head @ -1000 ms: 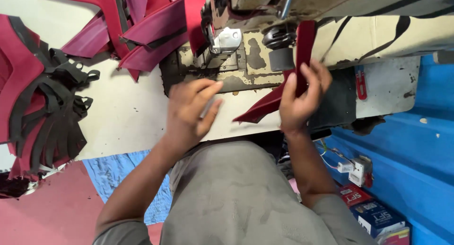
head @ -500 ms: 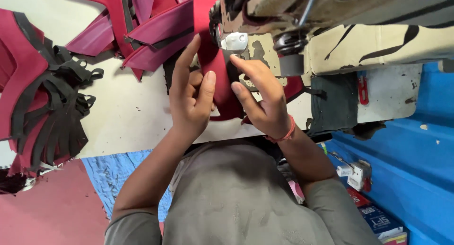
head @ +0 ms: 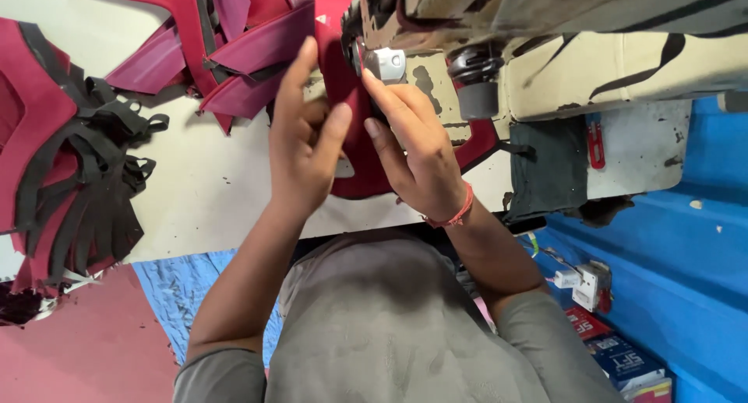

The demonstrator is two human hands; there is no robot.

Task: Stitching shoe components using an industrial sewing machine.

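A dark red fabric piece (head: 352,150) lies on the sewing table under the metal presser foot (head: 383,63) of a worn cream sewing machine (head: 561,37). My left hand (head: 305,142) presses on the fabric's left side, fingers stretched up toward the needle area. My right hand (head: 417,150), with a red thread band at the wrist, pins the fabric's right side, its fingertips right beside the presser foot. The two hands are close together, with the fabric flat between them.
Several cut red pieces (head: 226,52) are heaped at the table's back left. A stack of red pieces with black straps (head: 70,169) sits at the far left. The cream table top (head: 210,193) shows between them. A blue surface (head: 686,239) and a white plug (head: 584,282) lie to the right.
One second ago my right hand held a red strip out to the right of the machine. Both hands have since come together at the presser foot and now hold the fabric under it.
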